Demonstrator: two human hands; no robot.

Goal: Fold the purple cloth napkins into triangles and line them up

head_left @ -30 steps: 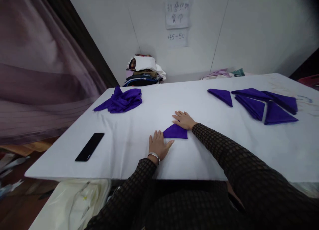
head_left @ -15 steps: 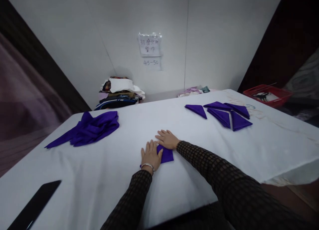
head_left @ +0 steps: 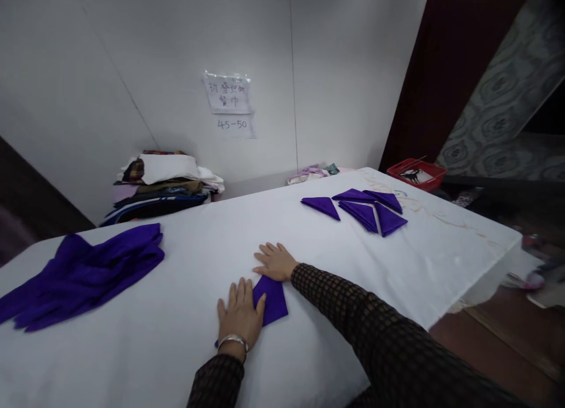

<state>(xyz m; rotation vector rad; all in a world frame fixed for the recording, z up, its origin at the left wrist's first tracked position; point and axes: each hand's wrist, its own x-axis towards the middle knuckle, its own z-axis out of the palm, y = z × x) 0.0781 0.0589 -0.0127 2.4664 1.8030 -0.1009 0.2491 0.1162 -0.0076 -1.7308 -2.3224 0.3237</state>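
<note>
A small folded purple napkin [head_left: 273, 300] lies on the white tablecloth [head_left: 344, 261] in front of me. My left hand [head_left: 239, 315] lies flat on its left part, fingers stretched out, a silver bracelet at the wrist. My right hand [head_left: 275, 262] rests flat on the napkin's far tip, fingers spread. Several folded purple triangles [head_left: 358, 209] lie in a group at the far right. A loose heap of unfolded purple napkins [head_left: 83, 271] sits at the left.
A stack of folded clothes [head_left: 163, 181] stands against the wall behind the table, under a taped paper note [head_left: 228, 94]. A red basket [head_left: 416, 173] sits beyond the table's far right corner. The table's right edge drops to a wooden floor.
The view has swung right and closer; the phone at the left has left the picture. My left hand has slid further onto the napkin. Both hands stay pressed flat.
</note>
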